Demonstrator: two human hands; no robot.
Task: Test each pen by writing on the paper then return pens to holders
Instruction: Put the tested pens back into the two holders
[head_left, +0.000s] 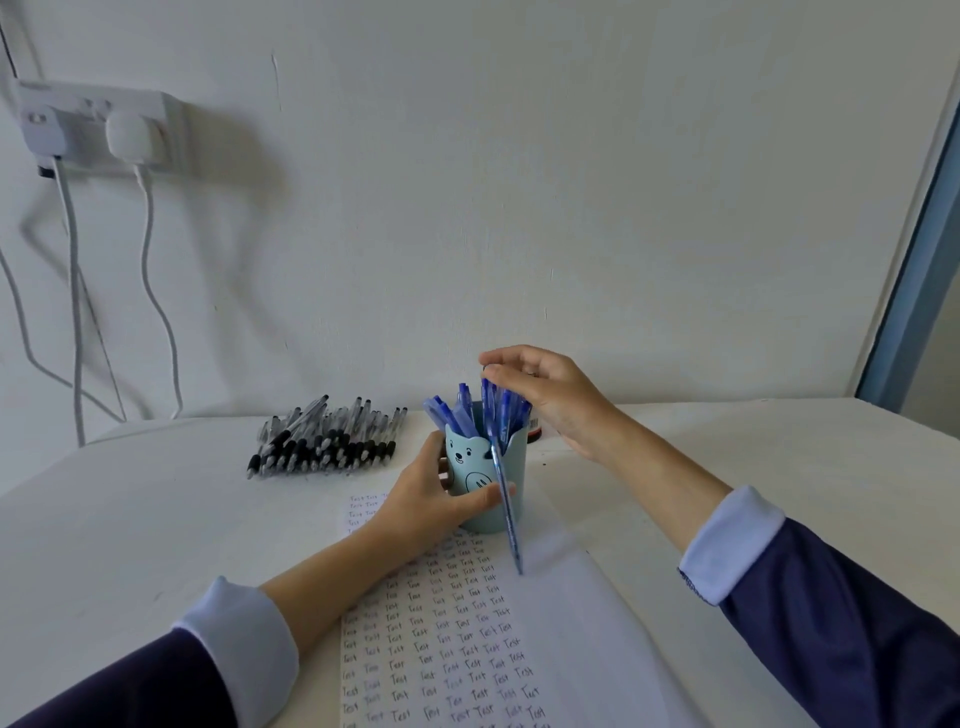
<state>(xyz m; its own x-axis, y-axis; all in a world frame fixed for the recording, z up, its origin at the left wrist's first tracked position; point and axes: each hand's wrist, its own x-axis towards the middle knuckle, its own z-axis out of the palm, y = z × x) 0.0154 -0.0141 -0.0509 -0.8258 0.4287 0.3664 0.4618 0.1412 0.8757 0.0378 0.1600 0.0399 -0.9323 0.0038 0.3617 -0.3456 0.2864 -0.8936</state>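
at the paper's (576, 649) far edge, left hand (426, 501) snug round holder (515, 460), right hand (550, 402) (fingertip pinch) on blue pen (507, 512)

The word "Test" is handwritten over and over on the paper (467, 649), in neat rows and columns that run from beside the pale blue holder (514, 457) at the far end to the near edge. Small print along the blue pen (511, 525) is too blurred to read.
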